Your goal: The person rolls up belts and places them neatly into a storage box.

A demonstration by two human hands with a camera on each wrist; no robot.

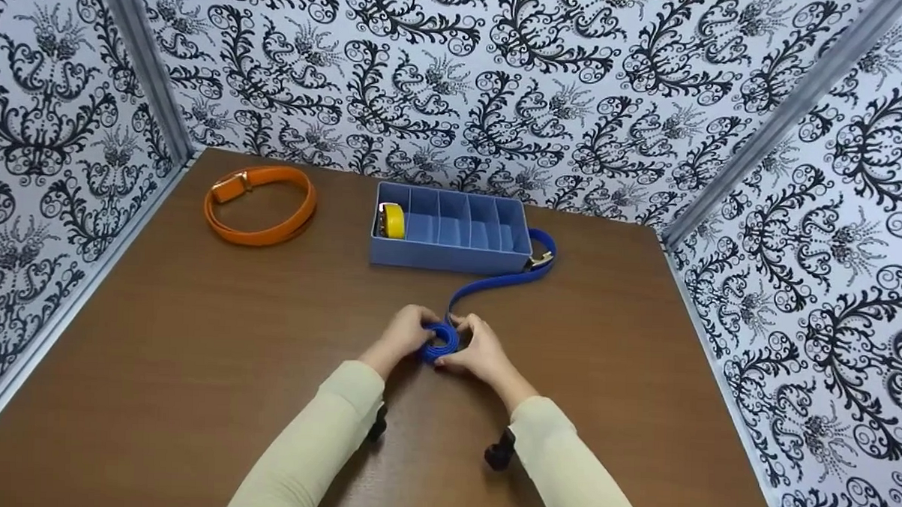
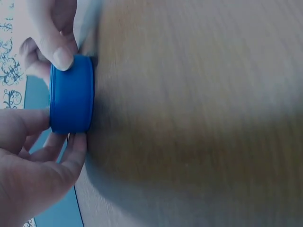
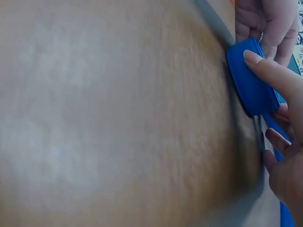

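Note:
A blue belt (image 1: 499, 282) is partly wound into a tight coil (image 2: 72, 97) that stands on its edge on the table. My left hand (image 1: 408, 331) grips the coil's left side, thumb and fingers at its rim. From the right, my right hand (image 1: 485, 354) holds the same coil, its thumb (image 3: 267, 70) pressed on the near outer face and the other fingers bent round the far side. The unwound tail runs away from the coil toward the right end of a tray, where its gold buckle (image 1: 542, 260) lies.
The blue-grey tray (image 1: 451, 258) with several compartments stands at the back centre. Its leftmost compartment holds a rolled yellow belt (image 1: 395, 221). An orange belt (image 1: 268, 237) lies in a loose loop at the back left. Patterned walls (image 1: 442, 80) enclose the wooden table (image 1: 192, 364).

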